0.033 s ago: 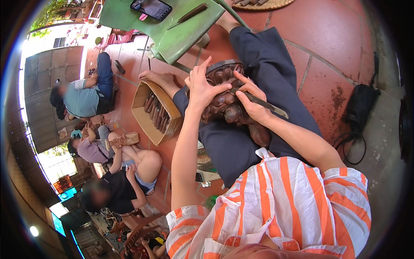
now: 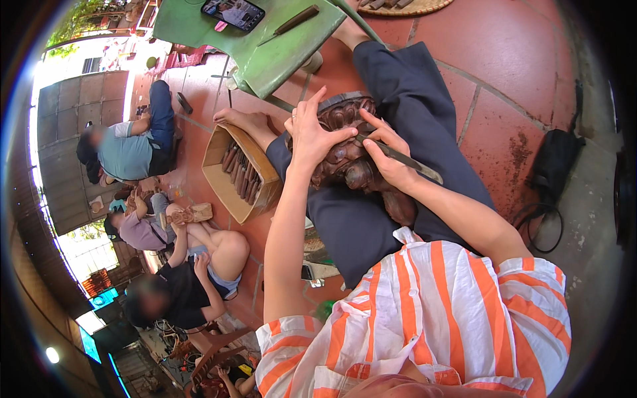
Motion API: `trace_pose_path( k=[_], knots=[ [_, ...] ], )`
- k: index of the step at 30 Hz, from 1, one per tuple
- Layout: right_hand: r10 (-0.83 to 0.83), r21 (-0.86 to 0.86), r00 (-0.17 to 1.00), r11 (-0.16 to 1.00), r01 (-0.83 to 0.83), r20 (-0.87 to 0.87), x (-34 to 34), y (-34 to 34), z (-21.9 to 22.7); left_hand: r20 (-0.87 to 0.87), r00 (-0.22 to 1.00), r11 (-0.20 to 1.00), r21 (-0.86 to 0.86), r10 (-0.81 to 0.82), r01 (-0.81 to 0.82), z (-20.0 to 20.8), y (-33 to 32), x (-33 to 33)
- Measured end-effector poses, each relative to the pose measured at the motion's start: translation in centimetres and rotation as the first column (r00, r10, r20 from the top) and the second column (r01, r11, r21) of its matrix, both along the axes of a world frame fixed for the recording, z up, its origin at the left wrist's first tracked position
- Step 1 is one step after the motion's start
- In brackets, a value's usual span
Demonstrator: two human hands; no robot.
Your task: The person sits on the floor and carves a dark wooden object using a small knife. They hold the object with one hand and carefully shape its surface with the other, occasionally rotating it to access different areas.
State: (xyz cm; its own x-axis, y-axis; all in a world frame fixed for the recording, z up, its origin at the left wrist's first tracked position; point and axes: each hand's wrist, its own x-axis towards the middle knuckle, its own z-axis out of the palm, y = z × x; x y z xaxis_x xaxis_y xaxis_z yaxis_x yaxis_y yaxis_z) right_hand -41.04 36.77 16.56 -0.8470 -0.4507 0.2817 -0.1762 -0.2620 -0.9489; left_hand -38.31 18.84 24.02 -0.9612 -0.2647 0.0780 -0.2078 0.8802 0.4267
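A dark brown wood carving with rounded, deeply cut shapes lies across my lap between my thighs. My left hand rests on its left side, fingers stretched upward and apart, with the thumb reaching toward the tip of a slim carving tool. That carving tool, dark and flat with a rounded rear end, is pinched in my right hand. Its front end meets the carving near my left thumb; the exact contact is hidden by my fingers. My right index finger points up along the carving's right side.
A cardboard box of wooden-handled tools stands left of my knee. Ahead, a green stool bears a phone and a wooden-handled tool. A black bag lies right. Several people sit at left, one with a lighter carving.
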Motion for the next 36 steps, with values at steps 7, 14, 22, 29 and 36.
trace_pose_path(
  k=[7,14,22,29,36],
  knots=[
    [0.014,0.043,0.998,0.999,-0.011,-0.061,0.2,0.1,0.4,0.012,0.998,0.991,0.119,-0.060,0.058,0.8,-1.0,0.4],
    [0.058,-0.031,0.996,0.998,-0.056,0.063,-0.1,0.2,-0.2,0.015,1.000,1.000,0.001,0.013,-0.013,0.2,0.0,0.1],
    [0.095,0.062,0.994,0.994,-0.092,-0.049,-0.7,0.4,0.0,0.016,0.998,0.988,0.145,-0.056,0.054,0.9,-0.9,0.5],
    [0.105,-0.051,0.980,0.994,-0.098,0.169,-1.0,0.1,-0.5,-0.018,1.000,0.999,0.027,0.020,-0.020,0.2,0.2,0.1],
    [0.213,0.063,0.975,0.974,-0.218,0.068,-1.9,0.6,0.3,-0.025,0.999,0.991,0.125,-0.043,0.046,0.8,-0.9,0.7]
  ],
)
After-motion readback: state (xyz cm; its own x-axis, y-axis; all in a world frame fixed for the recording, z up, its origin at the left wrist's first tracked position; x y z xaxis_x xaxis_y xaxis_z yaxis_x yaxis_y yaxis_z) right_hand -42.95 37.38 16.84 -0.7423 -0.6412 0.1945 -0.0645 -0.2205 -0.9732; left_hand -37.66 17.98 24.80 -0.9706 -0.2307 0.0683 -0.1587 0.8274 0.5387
